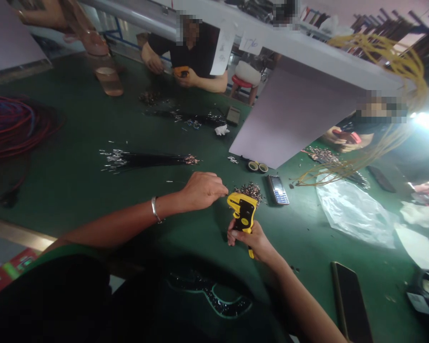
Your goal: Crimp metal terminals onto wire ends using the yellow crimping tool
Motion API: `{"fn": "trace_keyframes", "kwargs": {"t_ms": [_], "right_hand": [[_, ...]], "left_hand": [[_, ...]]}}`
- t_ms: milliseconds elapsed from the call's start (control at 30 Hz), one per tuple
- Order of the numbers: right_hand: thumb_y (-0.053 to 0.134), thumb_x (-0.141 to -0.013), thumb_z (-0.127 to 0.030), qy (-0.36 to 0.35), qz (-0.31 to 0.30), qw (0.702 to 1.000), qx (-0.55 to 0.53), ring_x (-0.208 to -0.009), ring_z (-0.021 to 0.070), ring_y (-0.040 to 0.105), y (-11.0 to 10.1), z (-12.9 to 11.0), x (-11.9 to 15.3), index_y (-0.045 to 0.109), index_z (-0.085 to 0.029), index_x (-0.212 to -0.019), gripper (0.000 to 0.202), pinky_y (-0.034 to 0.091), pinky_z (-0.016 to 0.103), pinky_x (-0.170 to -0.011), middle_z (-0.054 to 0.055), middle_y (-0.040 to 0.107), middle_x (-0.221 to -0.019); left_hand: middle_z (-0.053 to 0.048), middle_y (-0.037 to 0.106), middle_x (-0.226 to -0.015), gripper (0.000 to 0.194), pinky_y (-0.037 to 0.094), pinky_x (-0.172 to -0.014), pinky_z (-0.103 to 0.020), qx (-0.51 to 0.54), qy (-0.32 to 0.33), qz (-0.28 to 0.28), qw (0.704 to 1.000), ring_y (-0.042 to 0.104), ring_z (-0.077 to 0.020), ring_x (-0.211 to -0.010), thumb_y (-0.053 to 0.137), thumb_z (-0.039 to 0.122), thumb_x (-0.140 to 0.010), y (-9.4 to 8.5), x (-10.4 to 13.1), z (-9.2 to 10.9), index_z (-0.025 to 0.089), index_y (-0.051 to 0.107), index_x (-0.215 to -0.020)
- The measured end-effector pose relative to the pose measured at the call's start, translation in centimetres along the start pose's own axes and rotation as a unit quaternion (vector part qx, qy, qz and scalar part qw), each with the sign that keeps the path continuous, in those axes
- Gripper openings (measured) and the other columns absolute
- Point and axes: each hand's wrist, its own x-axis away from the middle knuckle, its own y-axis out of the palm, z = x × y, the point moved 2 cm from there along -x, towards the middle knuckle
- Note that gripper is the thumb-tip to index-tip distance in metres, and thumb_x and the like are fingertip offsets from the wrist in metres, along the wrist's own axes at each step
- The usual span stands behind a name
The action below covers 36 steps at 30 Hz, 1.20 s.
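Observation:
My right hand (253, 238) is wrapped round the handles of a yellow and black wire stripper (243, 209), its jaws pointing left. My left hand (205, 190), with a silver bracelet at the wrist, is pinched closed at the stripper's jaws. It holds a thin dark wire, mostly hidden by the fingers; a pale tip (169, 181) shows to the left of the hand. Just behind the stripper lies a heap of small cut wire ends (250, 189). Farther back and left, a bundle of black wires (150, 159) rests on the green table, with silvery ends left and coppery ends right.
A keypad phone (278, 189), tape rolls (257, 166) and a clear plastic bag (353, 209) lie to the right, a smartphone (352, 302) at front right. A pale panel (293, 109) stands behind. Red and blue wire coils (10, 126) lie left. Co-workers sit across the table.

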Motion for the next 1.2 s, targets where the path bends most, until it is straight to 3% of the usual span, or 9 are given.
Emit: {"fn": "trace_keyframes", "kwargs": {"t_ms": [200, 467, 667, 733, 800, 933, 1000, 1100, 1200], "right_hand": [[0.075, -0.07, -0.035, -0.002, 0.013, 1.0, -0.002, -0.049, 0.0146, 0.052, 0.0, 0.6, 0.1, 0.058, -0.017, -0.076, 0.025, 0.044, 0.031, -0.054, -0.002, 0.057, -0.053], [0.075, -0.07, -0.04, -0.013, 0.014, 1.0, 0.009, -0.046, 0.0139, 0.05, 0.2, 0.7, 0.1, 0.055, -0.019, -0.074, 0.029, 0.043, 0.03, -0.049, -0.003, 0.054, -0.051], [0.074, -0.072, -0.04, -0.039, 0.023, 0.999, -0.018, -0.044, 0.0133, 0.049, -0.1, 0.9, 0.1, 0.054, -0.019, -0.073, 0.029, 0.043, 0.031, -0.047, -0.004, 0.053, -0.049], [0.075, -0.071, -0.039, -0.047, 0.034, 0.998, -0.038, -0.044, 0.0133, 0.049, -0.3, 0.7, 0.2, 0.054, -0.019, -0.073, 0.029, 0.043, 0.031, -0.047, -0.004, 0.052, -0.05], [0.076, -0.07, -0.038, -0.057, 0.044, 0.996, -0.059, -0.044, 0.0131, 0.049, -0.6, 0.4, 0.3, 0.054, -0.019, -0.074, 0.029, 0.043, 0.03, -0.047, -0.004, 0.052, -0.05], [0.076, -0.07, -0.039, -0.074, 0.047, 0.994, -0.065, -0.044, 0.0134, 0.049, -0.9, -0.1, 0.6, 0.054, -0.019, -0.074, 0.03, 0.043, 0.031, -0.047, -0.004, 0.053, -0.051], [0.075, -0.072, -0.038, -0.078, 0.041, 0.994, -0.057, -0.045, 0.0137, 0.05, -0.9, -0.2, 0.7, 0.055, -0.019, -0.073, 0.028, 0.043, 0.031, -0.048, -0.003, 0.053, -0.052], [0.075, -0.073, -0.038, -0.077, 0.031, 0.995, -0.055, -0.046, 0.0135, 0.05, -0.8, -0.2, 0.9, 0.055, -0.018, -0.073, 0.028, 0.043, 0.031, -0.048, -0.003, 0.053, -0.052], [0.075, -0.072, -0.039, -0.072, 0.027, 0.996, -0.052, -0.044, 0.0126, 0.049, -0.6, 0.0, 1.0, 0.055, -0.018, -0.072, 0.029, 0.043, 0.03, -0.048, -0.004, 0.053, -0.05]], "left_hand": [[0.002, 0.071, -0.072, 0.022, 0.037, -0.056, -0.025, 0.002, 0.006, -0.034, 0.999, 0.057, -0.012, -0.064, 0.052, 0.022, -0.088, -0.6, -0.2, 0.5, 0.025, 0.072, -0.078], [0.003, 0.071, -0.07, 0.019, 0.04, -0.06, -0.024, 0.033, -0.021, -0.032, 0.999, 0.058, -0.0114, -0.065, 0.056, 0.023, -0.087, 0.0, -0.1, -0.4, 0.027, 0.073, -0.078], [0.0, 0.073, -0.085, 0.018, 0.045, -0.07, -0.028, 0.012, -0.035, 0.041, 0.998, 0.061, -0.0139, -0.077, 0.059, 0.027, -0.086, -2.5, -0.6, 0.3, 0.025, 0.073, -0.076], [-0.002, 0.073, -0.086, 0.019, 0.047, -0.074, -0.029, 0.055, -0.037, 0.08, 0.995, 0.062, -0.014, -0.078, 0.057, 0.028, -0.088, -3.4, -0.6, 1.2, 0.023, 0.073, -0.079], [-0.003, 0.073, -0.079, 0.022, 0.05, -0.07, -0.027, 0.15, -0.046, 0.058, 0.986, 0.064, -0.0132, -0.073, 0.057, 0.033, -0.088, -3.3, -0.6, 1.9, 0.02, 0.073, -0.081], [-0.008, 0.074, -0.072, 0.044, 0.052, -0.054, -0.021, 0.331, -0.146, -0.103, 0.926, 0.067, -0.0113, -0.061, 0.042, 0.04, -0.096, -0.4, -0.2, 1.7, 0.012, 0.072, -0.08], [-0.014, 0.075, -0.081, 0.048, 0.055, -0.059, -0.022, 0.387, -0.162, -0.125, 0.899, 0.07, -0.0132, -0.069, 0.034, 0.041, -0.099, 0.9, -0.2, 1.0, 0.008, 0.07, -0.094], [-0.022, 0.07, -0.106, 0.047, 0.057, -0.074, -0.029, 0.478, -0.197, -0.104, 0.85, 0.07, -0.019, -0.092, 0.033, 0.04, -0.099, 1.7, -0.2, -0.1, 0.006, 0.06, -0.117], [-0.021, 0.067, -0.114, 0.038, 0.053, -0.087, -0.037, 0.612, -0.268, -0.045, 0.743, 0.067, -0.0224, -0.1, 0.046, 0.036, -0.096, 1.4, -0.2, -0.7, 0.01, 0.058, -0.121]]}}
